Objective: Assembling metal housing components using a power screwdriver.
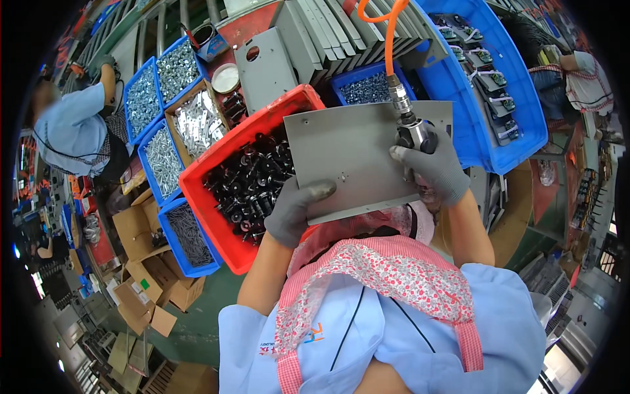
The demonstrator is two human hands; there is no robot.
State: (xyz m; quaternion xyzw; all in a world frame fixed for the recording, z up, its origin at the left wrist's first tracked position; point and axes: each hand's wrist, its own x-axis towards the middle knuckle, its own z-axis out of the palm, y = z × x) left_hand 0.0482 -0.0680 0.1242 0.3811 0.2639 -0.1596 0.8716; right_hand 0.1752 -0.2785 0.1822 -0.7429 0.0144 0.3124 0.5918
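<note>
My left hand (298,209), in a grey glove, grips the left edge of a grey sheet-metal plate (354,157), its thumb lying on the face. The plate is tilted in front of me, with a bent lower lip and a few small holes or marks near its middle. My right hand (436,164), also gloved, is closed around a pneumatic tool (415,131) over the plate's right part. A metal coupling (398,95) joins the tool to an orange air hose (390,46). The tool's lower end is hidden by my hand and the plate.
A red bin (190,180) of black parts stands left of the plate. Blue bins of screws (164,157) and small metal pieces line the far left. Behind are stacked grey panels (328,33); a large blue tub (459,131) holds assemblies. Another person (75,131) works at left.
</note>
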